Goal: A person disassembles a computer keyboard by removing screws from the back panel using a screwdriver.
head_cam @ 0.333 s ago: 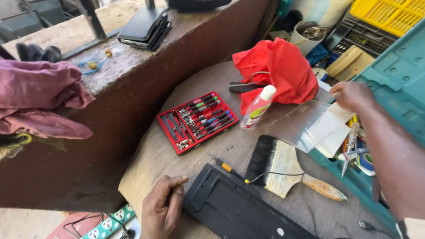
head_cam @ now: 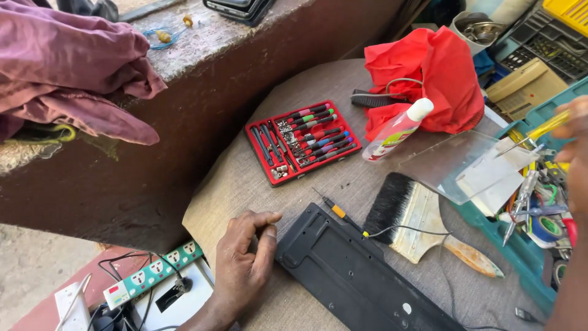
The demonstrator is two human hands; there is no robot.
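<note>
My left hand (head_cam: pixel 245 260) rests palm down on the cloth-covered table, fingers curled against the left end of a long black plastic panel (head_cam: pixel 361 279). At the frame's right edge, my right hand (head_cam: pixel 577 144) grips a yellow-handled screwdriver (head_cam: pixel 547 127), its metal tip pointing left over a clear plastic lid (head_cam: pixel 459 162). A small orange-handled screwdriver (head_cam: pixel 335 210) lies by the panel's top edge. A red case of small screwdrivers (head_cam: pixel 303 141) lies open further back.
A wide paintbrush (head_cam: pixel 416 217), a white-capped bottle (head_cam: pixel 398 130) and a red cloth (head_cam: pixel 429 76) lie on the table. A teal toolbox (head_cam: pixel 520 251) full of tools is at right. A power strip (head_cam: pixel 153 273) sits below left; maroon cloth (head_cam: pixel 67 67) drapes the ledge.
My right hand has moved from above the clear lid toward the right edge, and a yellow-handled screwdriver now shows in it. The left hand stays at the panel's end.
</note>
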